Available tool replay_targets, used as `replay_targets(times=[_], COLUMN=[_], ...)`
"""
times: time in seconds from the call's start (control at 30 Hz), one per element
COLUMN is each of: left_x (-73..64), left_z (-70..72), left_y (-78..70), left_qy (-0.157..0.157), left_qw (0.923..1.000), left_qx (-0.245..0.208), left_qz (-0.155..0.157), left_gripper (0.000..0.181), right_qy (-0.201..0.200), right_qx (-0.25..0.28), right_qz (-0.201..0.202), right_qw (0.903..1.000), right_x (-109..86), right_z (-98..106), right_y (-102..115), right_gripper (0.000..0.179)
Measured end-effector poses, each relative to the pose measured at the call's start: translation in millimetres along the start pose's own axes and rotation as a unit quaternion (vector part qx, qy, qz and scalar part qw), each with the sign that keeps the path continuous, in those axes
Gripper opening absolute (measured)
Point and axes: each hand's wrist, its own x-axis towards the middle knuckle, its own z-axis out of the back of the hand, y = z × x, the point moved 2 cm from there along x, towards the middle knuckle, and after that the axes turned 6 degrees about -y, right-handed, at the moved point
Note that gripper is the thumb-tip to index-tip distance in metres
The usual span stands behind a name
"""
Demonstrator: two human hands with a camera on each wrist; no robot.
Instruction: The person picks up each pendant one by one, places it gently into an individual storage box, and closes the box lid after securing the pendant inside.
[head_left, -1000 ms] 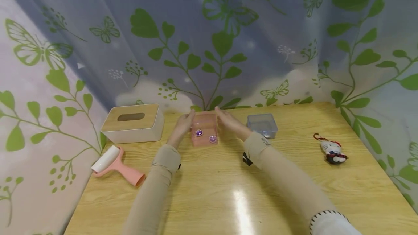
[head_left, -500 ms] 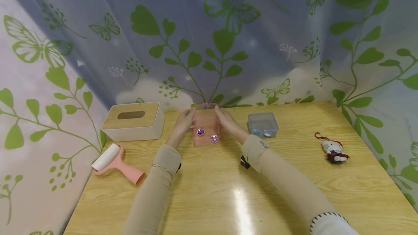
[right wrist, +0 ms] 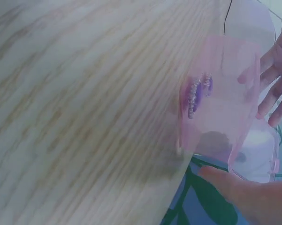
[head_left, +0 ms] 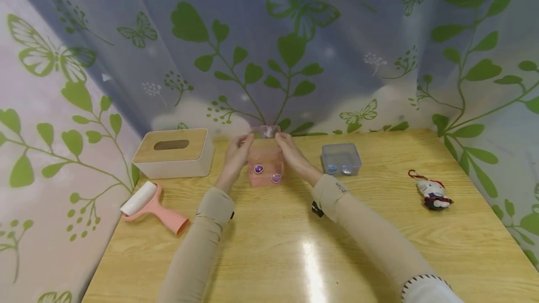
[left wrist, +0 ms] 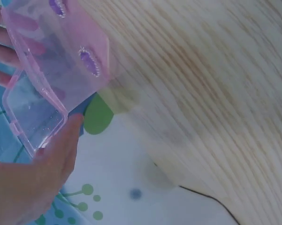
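Note:
A see-through pink plastic box stands near the table's back edge with two purple heart-shaped gems in it. Its hinged lid is raised and leans up at the back. My left hand holds the lid's left side, thumb along the edge. On the right side my right hand holds it the same way. In the left wrist view, the left thumb lies at a corner of the lid. The right wrist view has the right thumb by the lid; most gripping fingers are hidden.
A see-through blue box with small gems stands to the right. A white tissue box with a wooden top is at the back left, above a pink lint roller. A cat figure keychain lies at the right. A patterned curtain hangs behind.
The pink box's lid has swung up and back from lying flat over the box. Both hands have moved slightly with it. The gems stay inside, and the head view has shifted a little.

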Motion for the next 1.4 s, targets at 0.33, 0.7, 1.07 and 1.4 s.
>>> replay_targets(times=[0.33, 0.7, 1.07, 1.4], left_x=[-3.5, -8.0, -14.9, -20.2], left_z=[1.3, 2.9, 4.9, 16.4], left_y=[-3.3, -0.4, 8.3, 20.5], left_qy=[-0.022, -0.043, -0.007, 0.089], left_qw=[0.9966, 0.9960, 0.9872, 0.9460], left_qx=[0.058, 0.046, 0.107, 0.251], left_qz=[-0.054, -0.064, -0.118, -0.185], left_gripper=[0.063, 0.047, 0.042, 0.046], right_qy=[-0.010, -0.082, -0.029, 0.041], right_qx=[-0.066, -0.108, -0.204, -0.342], right_qz=[0.035, 0.060, 0.104, 0.169], right_qw=[0.9972, 0.9890, 0.9731, 0.9236], right_x=[-2.2, -2.6, -5.5, -14.0], right_z=[-0.1, 9.9, 10.6, 15.0], right_y=[3.5, 6.9, -0.4, -14.1], right_gripper=[0.078, 0.058, 0.055, 0.057])
